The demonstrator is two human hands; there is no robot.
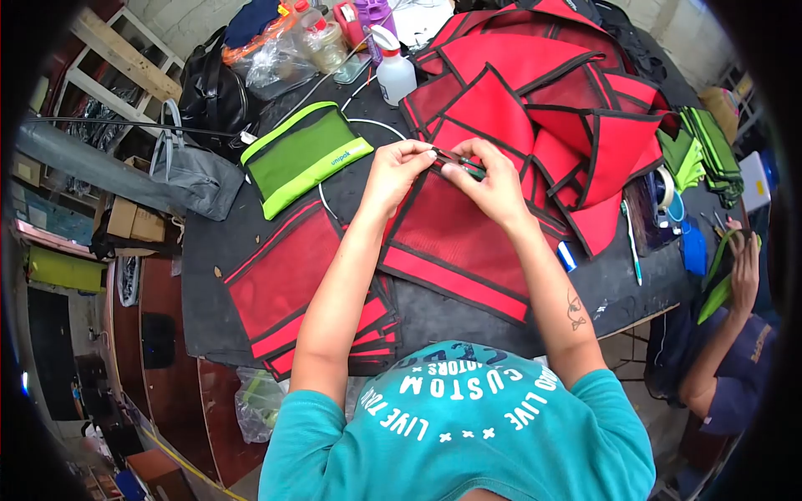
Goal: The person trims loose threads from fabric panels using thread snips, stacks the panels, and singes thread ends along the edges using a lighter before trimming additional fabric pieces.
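Observation:
My left hand [394,174] is closed, its thumb and fingertips pinching the dark-trimmed top edge of a red mesh fabric piece [451,238]. Close beside it, my right hand [491,185] is closed around a small dark tool with green on it [472,169], which looks like thread snips. Its tip points toward my left fingertips, and my fingers partly hide it. The mesh piece lies over the dark table below both hands. Left of it is a stack of similar red mesh pieces [288,271] with black trim.
A large heap of red trimmed fabric [560,125] covers the back right. A green mesh pouch [305,154], a spray bottle [395,75], a toothbrush [631,242] and folded green pieces [710,154] lie around the dark table [209,275]. At right, another person's hand [743,267] holds green fabric.

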